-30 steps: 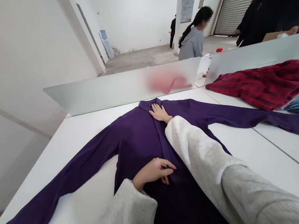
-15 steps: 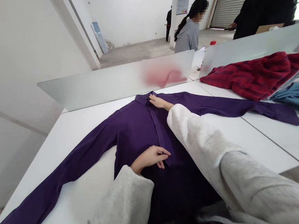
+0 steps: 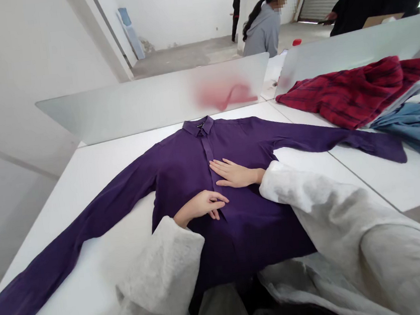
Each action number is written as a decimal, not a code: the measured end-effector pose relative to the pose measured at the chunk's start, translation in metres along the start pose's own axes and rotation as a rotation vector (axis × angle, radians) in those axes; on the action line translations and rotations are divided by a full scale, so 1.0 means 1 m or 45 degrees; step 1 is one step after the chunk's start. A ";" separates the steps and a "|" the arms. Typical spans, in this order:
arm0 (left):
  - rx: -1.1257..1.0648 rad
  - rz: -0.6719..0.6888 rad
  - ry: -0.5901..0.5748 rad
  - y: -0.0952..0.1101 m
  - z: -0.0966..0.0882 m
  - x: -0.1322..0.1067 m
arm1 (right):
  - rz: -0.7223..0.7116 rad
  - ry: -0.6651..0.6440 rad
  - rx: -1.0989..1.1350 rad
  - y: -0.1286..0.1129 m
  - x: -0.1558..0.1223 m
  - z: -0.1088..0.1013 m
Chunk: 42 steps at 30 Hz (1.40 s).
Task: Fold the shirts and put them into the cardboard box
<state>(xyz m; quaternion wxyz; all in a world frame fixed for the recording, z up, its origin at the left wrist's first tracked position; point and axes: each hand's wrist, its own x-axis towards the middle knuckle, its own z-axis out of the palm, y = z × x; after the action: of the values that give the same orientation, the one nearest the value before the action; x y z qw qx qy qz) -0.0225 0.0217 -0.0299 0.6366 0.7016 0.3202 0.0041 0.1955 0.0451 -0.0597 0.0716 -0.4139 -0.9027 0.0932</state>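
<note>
A dark purple long-sleeved shirt (image 3: 184, 165) lies spread front-up on the table, its collar at the far side and both sleeves stretched outward. My right hand (image 3: 236, 173) rests flat on the chest beside the button placket, fingers extended. Just nearer to me, my left hand (image 3: 200, 205) touches the shirt front by the placket. Its fingers are loosely bent and apart, with no cloth seen gripped in them. The hem hangs toward my body at the near edge.
A frosted divider (image 3: 151, 103) borders the back of the white table (image 3: 119, 259). To the right lie a red plaid garment (image 3: 354, 93) and a blue garment (image 3: 419, 126), close to the shirt's right cuff. Other people stand beyond the divider.
My right hand has come down from the collar toward me, onto the middle of the shirt front. The left hand stays by the placket. The view has tilted slightly downward.
</note>
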 end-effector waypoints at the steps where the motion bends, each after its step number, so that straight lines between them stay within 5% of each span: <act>1: 0.006 0.003 0.017 0.002 0.001 -0.001 | 0.006 0.036 -0.028 0.000 0.000 0.004; 9: -0.169 0.067 0.278 0.006 0.022 -0.012 | 0.001 0.133 -0.095 0.002 0.001 0.012; 22: -0.348 -0.027 0.578 0.010 0.106 -0.057 | -0.010 0.143 -0.092 0.007 0.005 0.019; 28: 0.012 -0.091 0.596 0.006 0.156 -0.078 | 0.003 0.117 -0.081 0.006 0.005 0.016; 37: -0.314 -0.146 0.679 -0.041 0.222 -0.101 | 0.014 0.095 -0.065 0.003 0.004 0.014; 42: -0.212 -0.216 0.743 -0.083 0.225 -0.114 | 0.023 0.118 0.098 0.005 0.001 0.005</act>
<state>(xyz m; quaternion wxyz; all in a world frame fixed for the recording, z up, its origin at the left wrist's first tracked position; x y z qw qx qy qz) -0.0570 -0.2315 -0.1011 0.5712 0.5869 0.5454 0.1784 0.1972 0.0486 -0.0659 0.1282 -0.4229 -0.8904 0.1093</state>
